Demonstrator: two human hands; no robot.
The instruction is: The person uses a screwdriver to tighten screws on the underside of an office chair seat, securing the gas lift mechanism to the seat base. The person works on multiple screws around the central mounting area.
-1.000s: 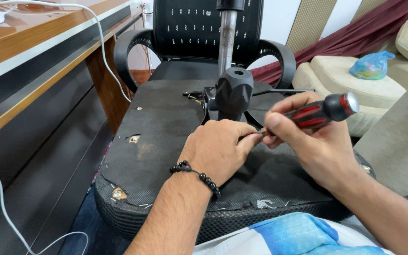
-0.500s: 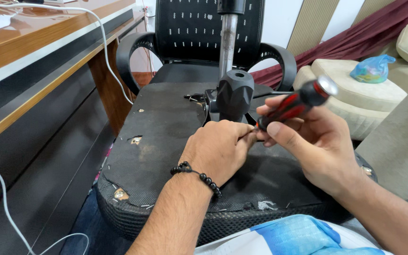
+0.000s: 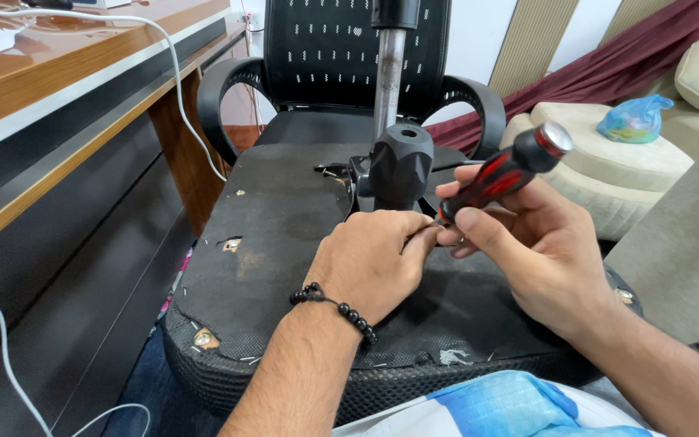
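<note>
Screwdriver (image 3: pixel 502 174), red-and-black handle with a metal end cap: held in the right hand (image 3: pixel 531 255), fingers wrapped closed around the lower handle, cap end slanting up and away from the palm. Shaft and tip are hidden behind the fingers of both hands.

Left hand (image 3: pixel 370 263): lies knuckles-up just beside the right hand, fingertips meeting the right fingers where the shaft disappears; what it pinches, if anything, cannot be told. A black bead bracelet (image 3: pixel 335 306) circles its wrist.

Overturned seat base (image 3: pixel 281 214): black, worn underside directly beneath both hands, with small torn patches toward the wrist side of the left hand.

Black mechanism housing (image 3: pixel 400 166): just beyond the fingertips, with a metal column (image 3: pixel 387 77) rising from it.

Office chair (image 3: pixel 325 61): black mesh back, farther beyond the column.

Wooden desk (image 3: pixel 58 89): well off to the left hand's outer side, a white cable (image 3: pixel 173 73) trailing over its edge.

Cushioned seat (image 3: pixel 608 174) with a blue bag (image 3: pixel 634 119): beyond the right hand's outer side.
</note>
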